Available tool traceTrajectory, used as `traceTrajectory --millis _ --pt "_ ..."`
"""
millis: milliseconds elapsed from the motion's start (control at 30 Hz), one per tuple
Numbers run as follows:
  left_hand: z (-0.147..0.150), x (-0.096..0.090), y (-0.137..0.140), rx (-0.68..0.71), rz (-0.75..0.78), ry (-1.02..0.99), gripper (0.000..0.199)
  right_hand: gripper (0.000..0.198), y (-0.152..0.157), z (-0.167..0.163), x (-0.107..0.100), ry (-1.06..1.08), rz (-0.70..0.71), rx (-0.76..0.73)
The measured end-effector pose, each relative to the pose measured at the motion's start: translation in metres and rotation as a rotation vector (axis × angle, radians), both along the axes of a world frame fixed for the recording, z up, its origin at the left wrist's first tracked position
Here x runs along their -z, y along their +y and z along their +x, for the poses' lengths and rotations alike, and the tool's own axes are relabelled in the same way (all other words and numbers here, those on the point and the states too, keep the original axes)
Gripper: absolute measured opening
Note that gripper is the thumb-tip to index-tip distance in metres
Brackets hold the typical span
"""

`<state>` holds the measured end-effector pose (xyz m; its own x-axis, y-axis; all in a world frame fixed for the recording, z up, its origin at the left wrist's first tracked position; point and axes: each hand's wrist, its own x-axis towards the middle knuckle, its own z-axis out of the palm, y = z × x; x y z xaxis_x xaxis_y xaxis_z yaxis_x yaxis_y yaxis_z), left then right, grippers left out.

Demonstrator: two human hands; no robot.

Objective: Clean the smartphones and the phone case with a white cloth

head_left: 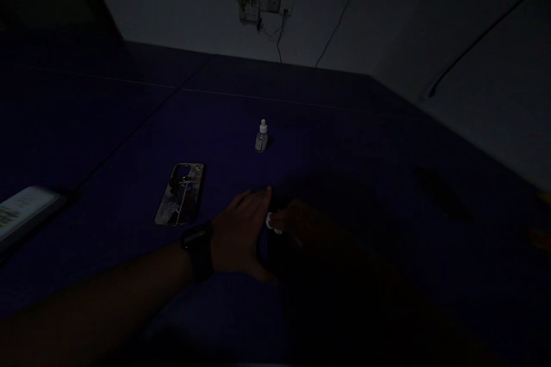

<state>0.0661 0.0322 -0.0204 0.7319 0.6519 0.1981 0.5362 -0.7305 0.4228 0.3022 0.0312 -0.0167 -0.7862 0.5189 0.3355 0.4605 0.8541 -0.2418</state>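
Observation:
The picture is very dark. My left hand (241,229), with a black smartwatch (198,243) on its wrist, grips the side of a flat dark object, apparently a phone (262,245), its thumb apart from its fingers. Much of that object is lost in shadow. My right hand (301,219) pinches a small white piece of tissue (273,222) against it. Left of the hands lies a patterned phone case (181,195) with a camera cutout. A dropper bottle (261,140) with a white cap stands upright beyond them.
A white box-like object (26,212) lies at the left edge on the dark blue surface (224,120). Wall sockets (267,3) with plugs and hanging cables are at the back. Another cable (477,43) runs along the right wall. A dim dark shape (441,192) lies at right.

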Motion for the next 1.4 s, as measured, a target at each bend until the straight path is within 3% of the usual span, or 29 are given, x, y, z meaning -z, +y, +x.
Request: traceTrajectory --millis 200,300,400,567,733,900,1100,1300,1400 --pt "0.001 -0.001 0.0 0.013 0.015 -0.024 0.152 0.036 0.006 0.005 -0.001 -0.022 0.051 0.197" --pt "0.001 -0.001 0.0 0.009 0.005 -0.022 0.151 0.037 0.008 -0.002 -0.002 -0.021 0.063 0.131" --pt "0.001 -0.001 0.0 0.002 0.002 -0.017 0.151 0.037 0.008 0.001 -0.006 -0.01 -0.009 0.08" --pt "0.001 -0.001 0.001 0.025 0.018 -0.024 0.152 0.039 0.01 -0.001 -0.012 -0.011 -0.01 0.158" --pt "0.001 -0.003 0.001 0.016 0.005 0.003 0.153 0.037 0.005 0.0 -0.017 -0.019 -0.109 0.022" --pt "0.001 -0.003 0.0 0.03 0.015 -0.01 0.15 0.045 0.006 0.008 -0.013 0.004 -0.052 0.168" --pt "0.0 -0.004 0.0 0.045 0.01 -0.003 0.15 0.042 -0.002 0.003 -0.018 0.022 -0.18 0.015" --pt "-0.001 -0.008 0.002 0.086 -0.044 0.025 0.148 0.042 -0.011 0.046 -0.031 0.158 -0.122 0.353" --pt "-0.002 -0.008 0.002 0.089 -0.038 0.013 0.147 0.043 -0.016 0.056 -0.027 0.084 -0.11 0.323"
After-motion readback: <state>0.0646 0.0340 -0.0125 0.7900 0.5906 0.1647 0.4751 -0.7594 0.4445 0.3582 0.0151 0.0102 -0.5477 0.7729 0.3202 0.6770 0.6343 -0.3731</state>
